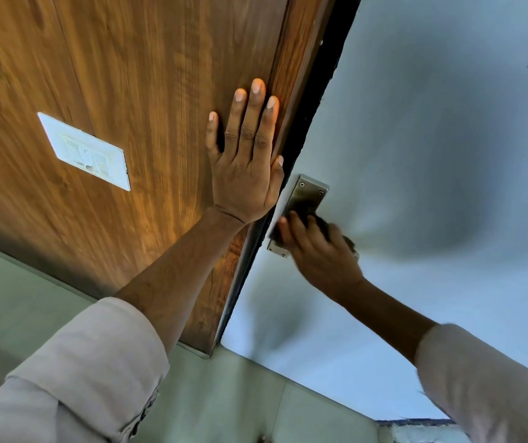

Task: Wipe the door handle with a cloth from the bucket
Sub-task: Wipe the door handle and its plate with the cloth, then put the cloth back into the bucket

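Steel handle plate (301,203) is under my right hand (320,251), its grip bunching the dark cloth (333,230); left hand (246,174) is spread flat on the wood panel (128,91). Wiping is underway, unfinished.

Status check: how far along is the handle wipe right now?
Done: the dark cloth is out of the bucket and up at the door, bunched in the right hand.
In hand: that hand presses it against the metal handle plate, while the left hand lies flat on the wooden panel.
Left: the handle itself is hidden under the hand, so I cannot judge how clean it is.
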